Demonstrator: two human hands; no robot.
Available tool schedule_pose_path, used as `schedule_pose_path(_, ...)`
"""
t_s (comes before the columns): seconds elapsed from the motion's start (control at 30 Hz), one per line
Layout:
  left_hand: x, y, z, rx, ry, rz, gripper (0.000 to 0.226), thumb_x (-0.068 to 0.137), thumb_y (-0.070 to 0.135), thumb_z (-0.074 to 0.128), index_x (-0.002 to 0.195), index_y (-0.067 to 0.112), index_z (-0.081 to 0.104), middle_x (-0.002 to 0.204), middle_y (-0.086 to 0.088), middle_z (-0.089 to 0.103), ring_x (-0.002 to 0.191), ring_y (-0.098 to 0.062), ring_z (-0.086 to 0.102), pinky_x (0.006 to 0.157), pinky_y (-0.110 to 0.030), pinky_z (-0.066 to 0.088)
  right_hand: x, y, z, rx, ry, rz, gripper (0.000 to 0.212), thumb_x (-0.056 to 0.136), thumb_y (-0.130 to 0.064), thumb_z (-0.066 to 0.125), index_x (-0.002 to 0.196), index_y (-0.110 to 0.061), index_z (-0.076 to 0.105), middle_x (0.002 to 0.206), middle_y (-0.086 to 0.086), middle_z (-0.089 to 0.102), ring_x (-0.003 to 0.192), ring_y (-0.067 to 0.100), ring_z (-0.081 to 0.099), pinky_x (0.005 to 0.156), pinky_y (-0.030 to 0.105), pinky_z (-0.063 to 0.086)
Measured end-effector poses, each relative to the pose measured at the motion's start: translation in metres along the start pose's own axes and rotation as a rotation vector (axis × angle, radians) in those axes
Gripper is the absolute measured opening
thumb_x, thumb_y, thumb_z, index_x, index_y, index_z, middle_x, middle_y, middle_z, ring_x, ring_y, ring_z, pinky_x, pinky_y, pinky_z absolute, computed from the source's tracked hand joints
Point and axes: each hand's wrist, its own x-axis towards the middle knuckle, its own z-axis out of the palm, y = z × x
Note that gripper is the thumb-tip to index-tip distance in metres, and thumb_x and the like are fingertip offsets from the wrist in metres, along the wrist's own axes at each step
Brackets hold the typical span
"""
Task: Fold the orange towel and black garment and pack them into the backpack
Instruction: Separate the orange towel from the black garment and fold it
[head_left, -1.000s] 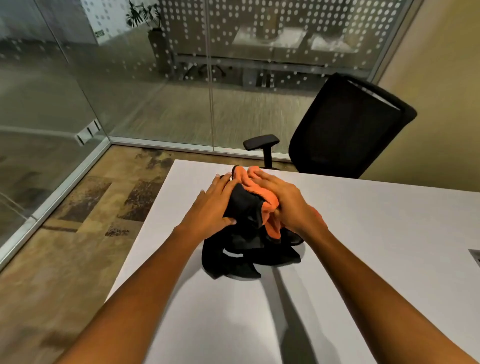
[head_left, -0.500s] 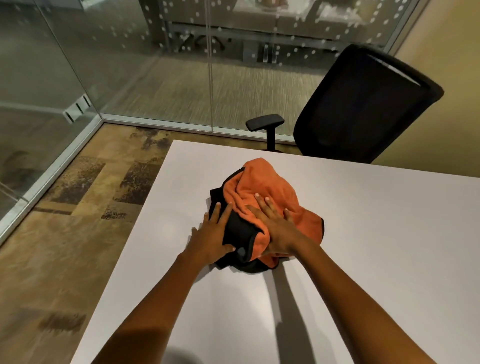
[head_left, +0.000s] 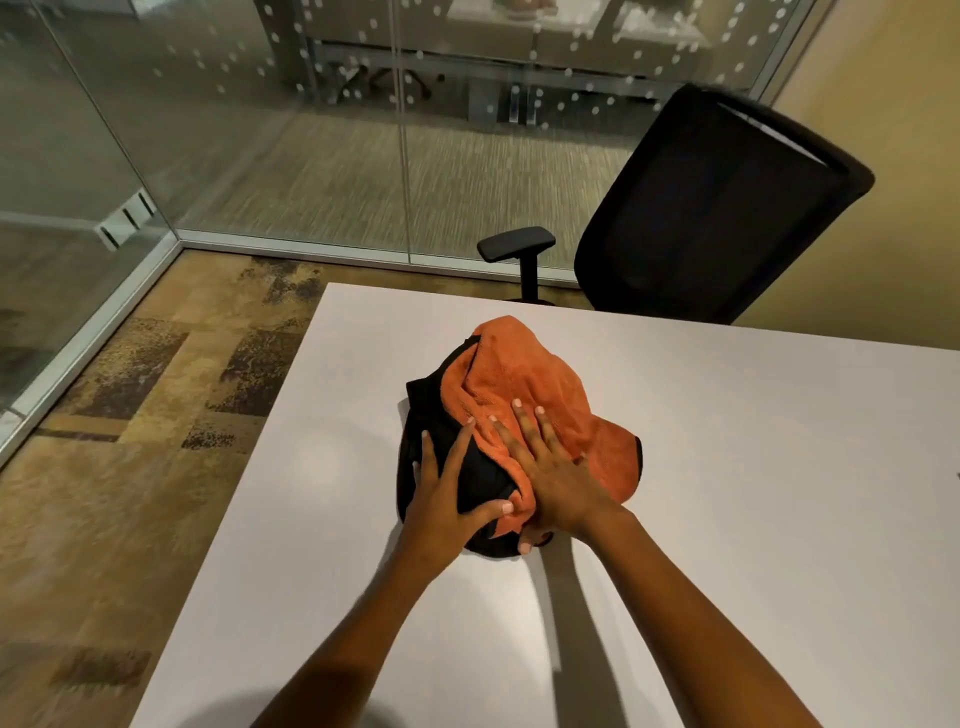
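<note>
On the white table I have both hands flat, fingers spread. My left hand presses the black garment; my right hand lies on the orange towel draped over it, neither grasping. Beyond stands a black office chair.

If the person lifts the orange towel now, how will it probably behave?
The orange towel would probably hang limp: it lies crumpled in soft folds over the black garment. It looks light and fuzzy, so likely not slippery. It may drag the garment along, since the two are bunched together.
</note>
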Motion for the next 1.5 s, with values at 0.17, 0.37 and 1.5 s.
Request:
schedule_pose_path(0.17,0.047,-0.016,-0.032,0.117,-0.122,0.067,0.098,0.056,0.083,0.054,0.137,0.058,0.003,0.159,-0.005,-0.009,0.145,-0.034,-0.004,0.112,-0.056,0.023,0.034,-0.009,0.002,0.192,0.019,0.028,0.155,0.045,-0.056,0.087,0.126,-0.042,-0.045,0.141,0.001,-0.051,0.131,0.031,-0.044,0.115,0.06,0.001)
schedule_pose_path(0.37,0.101,-0.005,-0.066,0.487,-0.137,0.034,0.085,0.084,0.032,0.066,0.147,0.038,0.009,0.158,-0.005,-0.009,0.144,-0.035,0.009,0.108,-0.058,0.03,0.081,-0.03,-0.005,0.295,0.105,0.123,0.161,0.042,-0.058,0.087,0.132,-0.031,-0.043,0.14,0.009,-0.052,0.127,0.034,-0.048,0.114,0.055,-0.013)
schedule_pose_path(1.5,0.059,0.075,-0.066,0.067,0.407,0.091,0.018,0.081,0.025,0.071,0.087,0.008,0.068,0.107,-0.008,0.059,0.084,-0.02,0.06,0.078,-0.031,0.049,0.005,-0.02,-0.041,0.72,0.457,0.058,0.081,0.072,-0.045,0.076,0.139,-0.013,0.045,0.146,0.004,0.043,0.133,0.021,0.04,0.098,0.015,0.027)
